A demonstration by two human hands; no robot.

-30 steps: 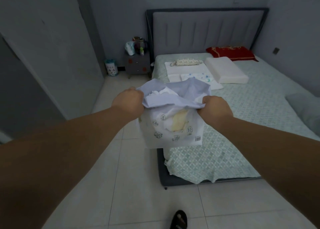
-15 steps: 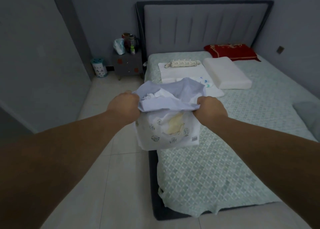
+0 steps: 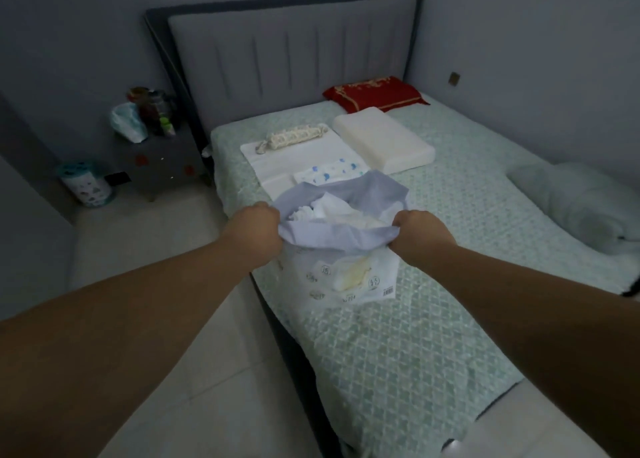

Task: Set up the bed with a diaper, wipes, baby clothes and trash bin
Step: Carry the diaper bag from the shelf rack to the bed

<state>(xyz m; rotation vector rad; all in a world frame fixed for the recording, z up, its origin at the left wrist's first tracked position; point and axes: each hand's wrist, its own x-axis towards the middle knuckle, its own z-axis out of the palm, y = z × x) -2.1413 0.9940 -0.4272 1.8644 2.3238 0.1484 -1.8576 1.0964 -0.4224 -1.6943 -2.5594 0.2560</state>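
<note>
Head view: left hand [image 3: 258, 230] and right hand [image 3: 417, 230] clench the diaper bag's [image 3: 349, 270] rim between them, fingers hidden, its print unreadable

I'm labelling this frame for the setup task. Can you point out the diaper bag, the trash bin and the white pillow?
diaper bag [image 3: 349, 277]: head view, on its printed white front.
trash bin [image 3: 86, 183]: head view, on its patterned side, on the floor.
white pillow [image 3: 382, 140]: head view, on its top face.
</note>
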